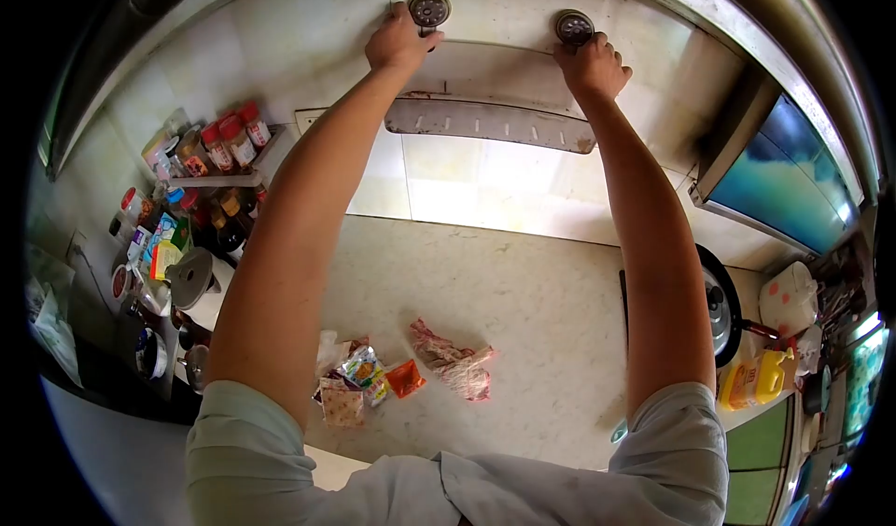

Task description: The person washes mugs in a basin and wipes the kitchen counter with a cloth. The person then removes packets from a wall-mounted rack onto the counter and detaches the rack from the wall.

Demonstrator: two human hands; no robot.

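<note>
Both my arms reach up to the tiled wall. My left hand [401, 44] closes at the upper left corner of a metal wall shelf [490, 125], just under a round dark mount [429, 10]. At the opposite corner my right hand [595, 67] has its fingers curled below a second round mount [574, 28]. The shelf has a slotted lower tray with brownish stains along it. Its exact contact with my fingers is partly hidden by my hands.
Below lies a pale marble-patterned counter [541, 330] with a crumpled cloth [457, 363] and several food packets [359, 377]. Spice jars [233, 139] crowd a left shelf. At right are a lidded pan [719, 311], a yellow jug [751, 381] and a bluish glass panel [784, 176].
</note>
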